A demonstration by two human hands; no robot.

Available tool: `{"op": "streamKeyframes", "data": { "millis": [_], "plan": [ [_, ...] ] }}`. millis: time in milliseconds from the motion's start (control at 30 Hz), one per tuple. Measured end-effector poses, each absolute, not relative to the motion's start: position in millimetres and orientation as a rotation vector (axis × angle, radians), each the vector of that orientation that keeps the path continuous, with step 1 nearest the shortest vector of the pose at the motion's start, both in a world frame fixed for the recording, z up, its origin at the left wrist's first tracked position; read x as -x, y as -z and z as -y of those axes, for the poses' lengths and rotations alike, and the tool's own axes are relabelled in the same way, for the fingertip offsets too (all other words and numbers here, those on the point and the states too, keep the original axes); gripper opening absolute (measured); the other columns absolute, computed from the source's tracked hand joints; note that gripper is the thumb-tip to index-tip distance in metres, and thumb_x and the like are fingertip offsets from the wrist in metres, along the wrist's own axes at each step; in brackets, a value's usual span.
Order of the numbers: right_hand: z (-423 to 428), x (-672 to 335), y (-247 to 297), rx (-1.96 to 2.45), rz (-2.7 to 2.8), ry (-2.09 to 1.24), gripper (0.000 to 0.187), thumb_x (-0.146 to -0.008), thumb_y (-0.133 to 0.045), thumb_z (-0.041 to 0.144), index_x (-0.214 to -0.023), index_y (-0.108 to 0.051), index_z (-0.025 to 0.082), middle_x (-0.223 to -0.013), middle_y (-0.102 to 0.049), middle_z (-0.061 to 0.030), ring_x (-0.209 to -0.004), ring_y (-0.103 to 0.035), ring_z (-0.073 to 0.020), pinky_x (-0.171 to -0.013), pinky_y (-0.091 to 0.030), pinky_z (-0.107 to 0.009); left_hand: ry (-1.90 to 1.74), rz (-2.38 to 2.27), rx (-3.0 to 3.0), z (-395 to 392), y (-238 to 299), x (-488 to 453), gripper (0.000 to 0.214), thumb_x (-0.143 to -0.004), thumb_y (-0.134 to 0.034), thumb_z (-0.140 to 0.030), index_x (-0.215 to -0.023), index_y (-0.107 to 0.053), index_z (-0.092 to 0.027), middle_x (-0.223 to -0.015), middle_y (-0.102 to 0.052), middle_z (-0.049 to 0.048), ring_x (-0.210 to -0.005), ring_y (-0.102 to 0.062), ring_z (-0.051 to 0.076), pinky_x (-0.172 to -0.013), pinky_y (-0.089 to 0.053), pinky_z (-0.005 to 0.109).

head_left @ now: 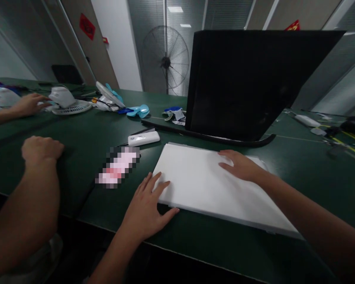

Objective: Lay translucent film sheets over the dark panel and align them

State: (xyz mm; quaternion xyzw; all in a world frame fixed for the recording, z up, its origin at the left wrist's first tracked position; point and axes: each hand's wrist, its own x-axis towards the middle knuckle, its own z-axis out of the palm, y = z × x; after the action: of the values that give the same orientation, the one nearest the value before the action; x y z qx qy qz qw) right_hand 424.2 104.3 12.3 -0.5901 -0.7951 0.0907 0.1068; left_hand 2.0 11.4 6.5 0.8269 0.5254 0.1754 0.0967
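Note:
A flat white panel [195,177] lies on the green table before me. My left hand [146,207] rests at its near left corner, fingers spread over the edge and thumb along the front side. Across the panel, my right hand [239,165] lies on the upper right part of its surface, fingers stretched out and grasping nothing. Right behind the panel rises a large black board or box [248,83], with a curved black strip [210,138] at its base. The panel's far right end is partly hidden by my right forearm.
Left of the panel are a phone with a blurred screen [118,167] and a white handheld device [144,138]. A co-worker's fist [43,148] rests on the table; another hand [31,104] reaches to white fan parts [62,98]. Blue fan blades [139,111] lie farther back.

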Motion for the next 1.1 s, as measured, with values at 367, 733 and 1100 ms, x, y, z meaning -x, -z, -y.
{"op": "streamKeyframes", "data": {
  "millis": [367, 733, 1100],
  "plan": [
    [-220.8, -300.0, -6.3, 1.501, 2.339, -0.493, 0.042, -0.108, -0.07, 0.044, -0.141, -0.062, 0.02, -0.146, -0.055, -0.013, -0.135, -0.052, -0.0311, -0.119, -0.046, -0.058, -0.593, -1.609, -2.293, -14.4, -7.4, 0.2, 0.07, -0.072, -0.094, -0.046, -0.137, -0.072, -0.03, -0.166, -0.053, 0.0095, -0.158, -0.041, 0.041, -0.126, -0.041, 0.066],
    [-212.7, -283.9, -6.1, 1.398, 2.325, -0.606, 0.043, -0.109, -0.069, 0.045, -0.143, -0.062, 0.019, -0.144, -0.057, -0.0128, -0.133, -0.055, -0.0303, -0.118, -0.047, -0.058, -0.514, -1.626, -2.242, -18.0, -11.0, -1.9, 0.073, -0.072, -0.094, -0.046, -0.139, -0.071, -0.03, -0.168, -0.051, 0.0088, -0.161, -0.037, 0.039, -0.129, -0.036, 0.065],
    [-74.7, -417.2, -1.5, 1.775, 2.256, -0.284, 0.076, -0.102, -0.046, 0.075, -0.16, -0.051, 0.025, -0.165, -0.04, -0.0116, -0.152, -0.037, -0.0379, -0.13, -0.031, -0.066, -0.478, -1.624, -2.361, -18.5, -0.2, -2.0, 0.094, -0.075, -0.086, -0.065, -0.156, -0.055, -0.028, -0.177, -0.033, 0.0139, -0.164, -0.028, 0.042, -0.128, -0.036, 0.068]
  ]
}}
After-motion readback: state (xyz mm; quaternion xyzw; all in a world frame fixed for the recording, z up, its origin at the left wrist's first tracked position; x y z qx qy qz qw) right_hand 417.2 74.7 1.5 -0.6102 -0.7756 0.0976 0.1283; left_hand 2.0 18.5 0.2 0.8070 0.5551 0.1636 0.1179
